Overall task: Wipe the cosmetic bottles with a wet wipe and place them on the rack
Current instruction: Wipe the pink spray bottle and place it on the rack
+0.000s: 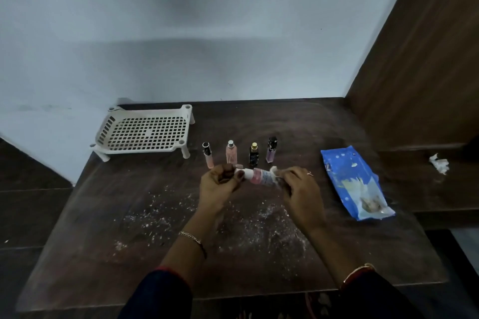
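Bearing the rack (pixel 145 150), the speckled table (pixel 90 254) meets a pale wall (pixel 181 33).

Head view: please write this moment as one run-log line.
left hand: grips small pink white-capped bottle | right hand: holds white wet wipe on bottle | white perforated plastic rack: no bottles yet

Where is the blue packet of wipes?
In the head view, the blue plastic wipes packet lies on the dark wooden table, right of the right hand.

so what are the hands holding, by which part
The left hand pinches the pink bottle by its white cap; right hand grips a wipe around its base.
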### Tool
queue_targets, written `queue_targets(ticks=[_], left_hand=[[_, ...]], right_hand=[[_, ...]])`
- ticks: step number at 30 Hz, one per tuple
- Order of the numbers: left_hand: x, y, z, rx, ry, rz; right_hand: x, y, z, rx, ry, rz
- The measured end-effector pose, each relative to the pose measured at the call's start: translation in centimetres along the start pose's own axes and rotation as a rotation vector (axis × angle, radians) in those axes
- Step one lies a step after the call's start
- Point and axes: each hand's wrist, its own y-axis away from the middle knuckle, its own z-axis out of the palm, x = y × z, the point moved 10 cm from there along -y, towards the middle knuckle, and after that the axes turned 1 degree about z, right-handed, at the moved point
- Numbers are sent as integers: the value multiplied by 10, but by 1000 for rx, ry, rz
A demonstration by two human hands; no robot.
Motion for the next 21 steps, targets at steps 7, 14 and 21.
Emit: queue_targets(ticks=[7, 14, 21], left_hand=[[1, 4, -5, -16, 44, 1], [-5, 2, -14, 10, 137, -35], [-8, 1, -18, 44, 125, -82]], right_hand=[[-21, 7, 10, 43, 9, 89], [-58, 1, 20, -43, 98, -164], [-47, 5, 18, -57, 84, -119]])
